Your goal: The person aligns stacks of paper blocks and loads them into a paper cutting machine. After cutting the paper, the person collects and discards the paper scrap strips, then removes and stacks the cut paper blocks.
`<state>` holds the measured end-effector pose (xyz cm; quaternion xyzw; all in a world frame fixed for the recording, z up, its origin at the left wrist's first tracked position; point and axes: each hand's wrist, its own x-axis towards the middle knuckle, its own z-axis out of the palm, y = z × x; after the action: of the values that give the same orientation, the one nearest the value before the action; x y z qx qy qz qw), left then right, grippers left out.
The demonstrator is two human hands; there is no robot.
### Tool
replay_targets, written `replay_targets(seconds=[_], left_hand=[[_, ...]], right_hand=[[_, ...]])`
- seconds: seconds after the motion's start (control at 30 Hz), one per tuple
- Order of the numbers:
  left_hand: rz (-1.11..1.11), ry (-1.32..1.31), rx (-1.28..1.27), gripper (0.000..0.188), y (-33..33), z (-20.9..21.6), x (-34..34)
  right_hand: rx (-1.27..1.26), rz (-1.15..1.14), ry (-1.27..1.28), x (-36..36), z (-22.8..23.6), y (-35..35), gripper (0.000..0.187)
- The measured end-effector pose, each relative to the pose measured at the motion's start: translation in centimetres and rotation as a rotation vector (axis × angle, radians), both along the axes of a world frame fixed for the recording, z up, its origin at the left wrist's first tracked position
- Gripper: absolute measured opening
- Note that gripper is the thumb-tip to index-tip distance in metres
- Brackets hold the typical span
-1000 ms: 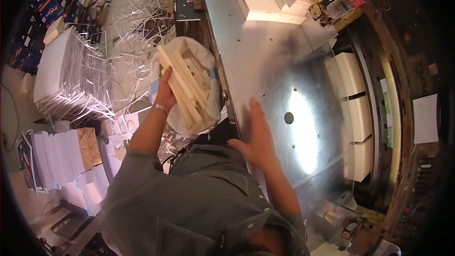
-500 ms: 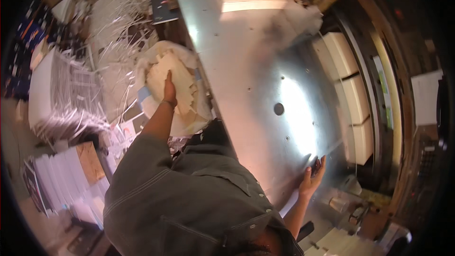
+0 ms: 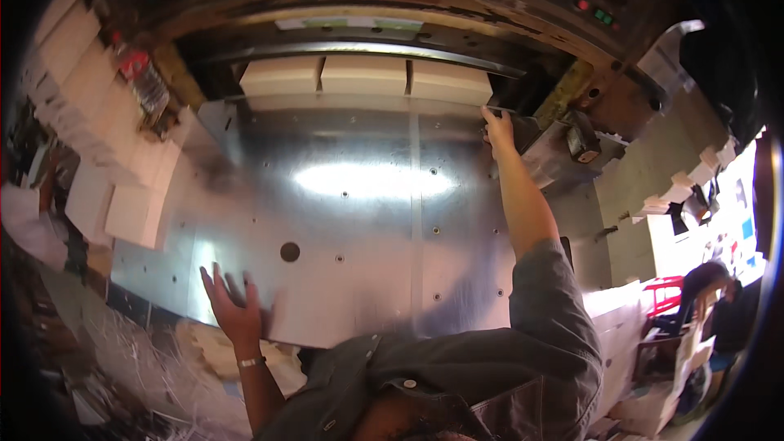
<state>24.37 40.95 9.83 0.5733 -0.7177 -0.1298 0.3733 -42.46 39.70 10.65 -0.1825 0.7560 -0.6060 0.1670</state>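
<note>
My left hand point(image 3: 235, 310) is open over the near left edge of the metal table point(image 3: 376, 261), fingers spread and nothing in them. My right hand point(image 3: 501, 132) reaches to the far right of the table, close to the right-hand paper stack. A finger is stretched forward; the others are partly hidden, and I see nothing held. Three thick stacks of cream paper stand side by side under the machine's bar: the left stack point(image 3: 280, 77), middle stack point(image 3: 364, 76) and right stack point(image 3: 450, 80). My right hand is beside a metal side guide point(image 3: 539, 155).
Piles of paper point(image 3: 143, 204) and a clear bottle with a red label point(image 3: 145, 82) stand at the left. More paper point(image 3: 641, 167) lies on the right. A sack point(image 3: 216, 351) and paper strips point(image 3: 147, 367) are below the near left edge. A person point(image 3: 694, 298) is at the far right.
My view has turned right to face the machine. My left hand has come away from the cream pieces in the sack and up to the table edge. My right hand has reached toward the right stack.
</note>
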Motion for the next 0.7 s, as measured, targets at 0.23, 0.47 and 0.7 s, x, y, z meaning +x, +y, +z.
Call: replay_targets(seconds=[0.23, 0.47, 0.7], left_hand=[[0.058, -0.091, 0.036, 0.070, -0.5, -0.5, 0.8], [0.038, -0.102, 0.085, 0.066, -0.6, -0.7, -0.4], [0.064, -0.168, 0.126, 0.064, -0.2, 0.2, 0.2]], right_hand=[[0.108, -0.041, -0.095, -2.8, 2.1, -5.7, 0.110], [0.125, -0.240, 0.055, -7.3, -2.9, -8.5, 0.112], [0.104, -0.143, -0.042, -2.7, 2.9, -6.3, 0.123]])
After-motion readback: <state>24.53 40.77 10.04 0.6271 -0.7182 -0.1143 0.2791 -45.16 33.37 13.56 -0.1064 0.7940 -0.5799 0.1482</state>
